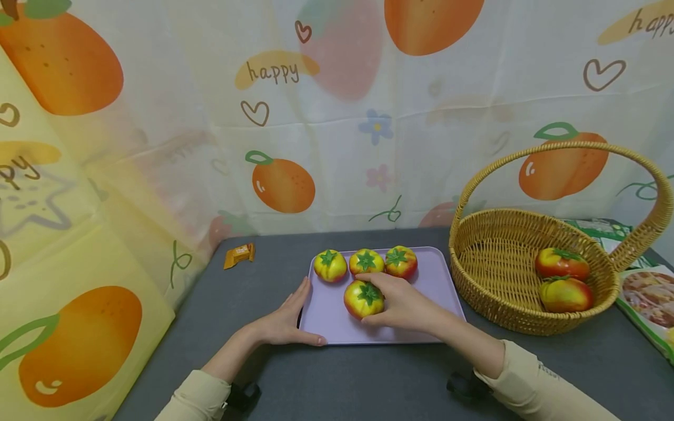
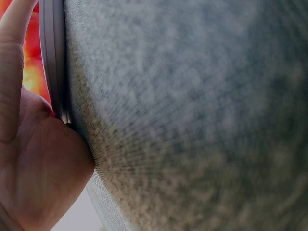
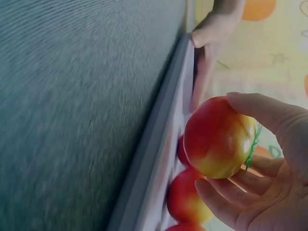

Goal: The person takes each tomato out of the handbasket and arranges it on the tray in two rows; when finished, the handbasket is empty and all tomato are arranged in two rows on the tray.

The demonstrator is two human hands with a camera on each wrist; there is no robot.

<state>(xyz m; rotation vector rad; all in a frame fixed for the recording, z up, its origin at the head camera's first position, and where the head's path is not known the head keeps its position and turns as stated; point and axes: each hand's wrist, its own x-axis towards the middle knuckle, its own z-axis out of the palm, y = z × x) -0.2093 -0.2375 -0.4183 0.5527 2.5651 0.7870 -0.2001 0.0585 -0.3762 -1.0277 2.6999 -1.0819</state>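
Right hand [image 1: 402, 303] is grasping a red-and-yellow tomato [image 1: 362, 299], thumb on one side, fingers round the other. The fruit is sitting over the middle of the lilac tray [image 1: 329, 318], in front of a row of three tomatoes [image 1: 366, 262]. From the head it is showing mostly yellow, with a green star-shaped calyx on top; the right wrist view is giving its glossy red flank, the calyx turning toward the palm. Whether its base is touching the tray, I cannot tell.

Left hand [image 1: 286, 323] is holding no fruit: it is lying unclenched against the tray's left end, fingers stretching along the side, thumb reaching the front edge. The left wrist view is adding the tray's outer wall close up, red and yellow patches showing past the rim; the right wrist view is catching this hand at the tray's far end.

Only the head view is taking in the wicker basket [image 1: 489, 301] standing right of the tray, two more tomatoes [image 1: 566, 294] resting inside it, a green-and-white packet [image 1: 653, 298] lying beyond, and an orange wrapped piece [image 1: 239, 255] lying at the table's [image 1: 337, 380] back left.
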